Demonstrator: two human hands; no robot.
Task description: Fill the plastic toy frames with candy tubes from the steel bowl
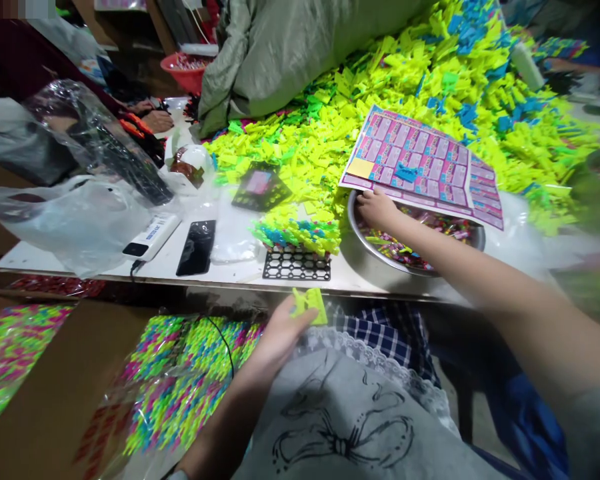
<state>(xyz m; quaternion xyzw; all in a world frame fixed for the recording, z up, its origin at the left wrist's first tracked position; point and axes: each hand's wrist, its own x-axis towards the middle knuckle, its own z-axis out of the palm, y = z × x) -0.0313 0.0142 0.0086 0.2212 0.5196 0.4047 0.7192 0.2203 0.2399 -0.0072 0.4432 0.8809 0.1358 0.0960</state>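
Observation:
My left hand is closed round a yellow plastic piece, held just below the table's front edge. My right hand reaches into a metal bowl of small wrapped, colourful items, at its left side; its fingertips are partly hidden, and what they may hold cannot be made out. Printed pink sheets lie over the back of the bowl, with a small blue piece on them. Left of the bowl, a stack of yellow and blue pieces stands on a black perforated tray.
A large heap of yellow pieces covers the table's back. A phone, a white device and plastic bags lie left. Below are boxes with bagged colourful pieces. Another person's hands are at upper left.

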